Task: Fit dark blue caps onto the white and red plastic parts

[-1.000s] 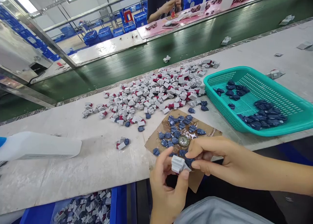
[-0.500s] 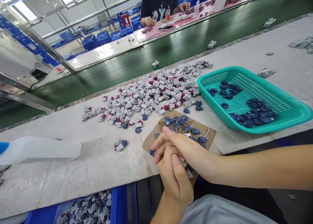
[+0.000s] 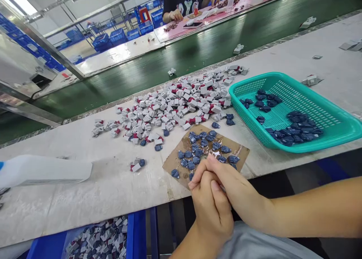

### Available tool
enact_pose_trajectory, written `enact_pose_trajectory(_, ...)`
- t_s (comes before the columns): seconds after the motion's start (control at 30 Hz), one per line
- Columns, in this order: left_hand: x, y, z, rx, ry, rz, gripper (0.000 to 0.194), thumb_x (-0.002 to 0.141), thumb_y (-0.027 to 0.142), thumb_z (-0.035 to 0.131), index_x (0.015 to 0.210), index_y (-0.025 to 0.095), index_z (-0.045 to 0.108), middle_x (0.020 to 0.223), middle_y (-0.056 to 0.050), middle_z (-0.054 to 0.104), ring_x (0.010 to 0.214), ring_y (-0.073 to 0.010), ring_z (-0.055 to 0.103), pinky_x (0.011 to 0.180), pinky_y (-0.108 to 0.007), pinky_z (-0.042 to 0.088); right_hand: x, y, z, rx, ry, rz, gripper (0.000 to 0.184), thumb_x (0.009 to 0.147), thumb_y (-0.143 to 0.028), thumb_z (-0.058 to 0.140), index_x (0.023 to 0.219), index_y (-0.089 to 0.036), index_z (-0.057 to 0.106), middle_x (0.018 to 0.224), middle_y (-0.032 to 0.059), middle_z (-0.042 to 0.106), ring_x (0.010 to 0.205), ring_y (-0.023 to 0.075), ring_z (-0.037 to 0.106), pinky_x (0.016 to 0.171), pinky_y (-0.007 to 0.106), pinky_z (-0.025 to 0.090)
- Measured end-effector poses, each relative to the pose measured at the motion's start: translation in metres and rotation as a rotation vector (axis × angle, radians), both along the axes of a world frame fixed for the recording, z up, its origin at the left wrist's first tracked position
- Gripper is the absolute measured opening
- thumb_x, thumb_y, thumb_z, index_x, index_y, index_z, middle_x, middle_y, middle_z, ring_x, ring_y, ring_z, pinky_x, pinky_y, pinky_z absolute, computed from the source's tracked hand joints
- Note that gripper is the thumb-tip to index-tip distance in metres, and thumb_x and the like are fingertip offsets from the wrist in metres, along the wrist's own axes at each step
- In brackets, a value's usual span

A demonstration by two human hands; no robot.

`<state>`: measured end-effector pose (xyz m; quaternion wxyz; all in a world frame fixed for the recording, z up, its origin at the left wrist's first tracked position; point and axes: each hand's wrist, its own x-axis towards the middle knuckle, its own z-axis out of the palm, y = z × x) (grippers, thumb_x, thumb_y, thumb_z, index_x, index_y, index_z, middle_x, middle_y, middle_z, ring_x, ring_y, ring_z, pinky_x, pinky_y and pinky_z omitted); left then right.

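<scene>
While the right hand folds over the left hand above the bench's front edge, the fingers curl tightly together, hiding anything they may clamp and which way it points. Just beyond them, blue molded parts lie on a cardboard sheet, with a heap of white-and-red pieces to the left and a teal plastic basket to the right.

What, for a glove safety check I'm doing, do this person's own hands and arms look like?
Both are bare: the left hand and right hand show no gloves or rings. The right forearm shows no sleeve, watch or bracelet. Grey cloth below them is probably the person's clothing.
</scene>
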<state>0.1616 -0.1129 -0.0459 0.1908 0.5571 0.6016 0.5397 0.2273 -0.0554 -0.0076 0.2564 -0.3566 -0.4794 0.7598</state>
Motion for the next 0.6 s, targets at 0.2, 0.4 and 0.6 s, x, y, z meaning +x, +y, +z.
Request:
enact_pose_trajectory(0.2,0.001,-0.005,0.009,0.029,-0.047,-0.067,0.029,0.095,0.021,0.031,0.094,0.02,0.06,0.075,-0.006,0.06,0.07,-0.0198,0.059,0.067,-0.031,0.046,0.001,-0.003,0.01,0.02,-0.003,0.048,0.057,0.085,-0.07,0.043,0.061,-0.018,0.052,0.061,0.0004,0.054,0.066,0.0137,0.054,0.069,0.025,0.047)
enact_pose_trajectory(0.4,-0.012,-0.002,0.021,-0.214,-0.284,-0.139,0.035,0.097,0.037,0.031,0.075,0.021,0.054,0.072,-0.003,0.054,0.072,-0.018,0.05,0.068,-0.029,0.042,-0.001,0.016,0.015,-0.419,-0.035,0.167,0.066,0.074,-0.082,0.041,0.071,-0.018,0.059,0.072,0.0007,0.057,0.065,0.0118,0.053,0.054,0.02,0.04)
enact_pose_trajectory(0.6,-0.016,0.004,0.015,-0.346,-0.482,-0.264,0.046,0.095,0.049,0.029,0.075,0.021,0.06,0.073,-0.004,0.06,0.072,-0.0195,0.053,0.068,-0.032,0.041,-0.005,0.031,0.007,-0.429,0.148,0.136,0.063,0.079,-0.076,0.04,0.077,-0.016,0.061,0.074,0.0045,0.063,0.073,0.0141,0.059,0.067,0.022,0.045)
